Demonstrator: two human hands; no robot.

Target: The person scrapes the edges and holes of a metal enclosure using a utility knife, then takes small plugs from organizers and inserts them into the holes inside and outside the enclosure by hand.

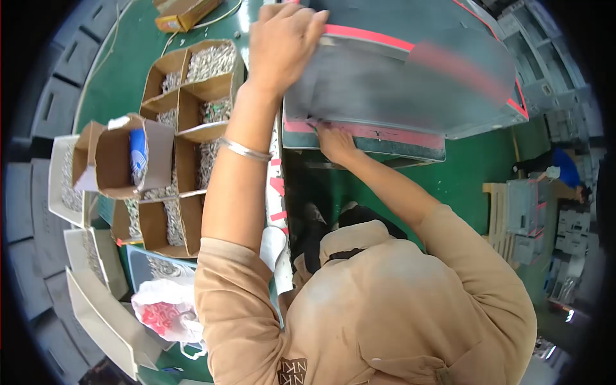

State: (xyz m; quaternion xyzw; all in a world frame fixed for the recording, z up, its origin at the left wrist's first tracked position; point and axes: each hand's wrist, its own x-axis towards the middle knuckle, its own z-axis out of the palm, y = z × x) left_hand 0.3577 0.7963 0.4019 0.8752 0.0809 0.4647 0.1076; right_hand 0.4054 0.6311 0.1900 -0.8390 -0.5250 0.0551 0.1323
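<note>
Grey with red edging, a case (366, 83) stands before the person in the head view, its face smeared by blur on the right-hand side. The left hand (287, 48), with a metal bracelet (246, 151) farther down its forearm, is clamped on the case's upper left corner, fingers curled over the edge. The right hand (337, 144) is apart from the left one, at the case's lower left, its fingers at a pink strip (398, 133); the fingertips are partly hidden, so one cannot tell whether they grip.

Left of the case, on a green tabletop (106, 83), is a divided cardboard box (178, 102) filled with small pale pieces. Farther left of the case is a smaller carton (109, 168) with something blue (138, 154) inside. Below and left of the case are white bins (106, 324), a blue tray (136, 266) and a plastic bag (183, 294) showing pink pieces. Beyond the case's upper left is a yellow-brown box (183, 16). Well to the right of the case are a wooden pallet (500, 218), grey crates (523, 199) and another person in blue (564, 168).
</note>
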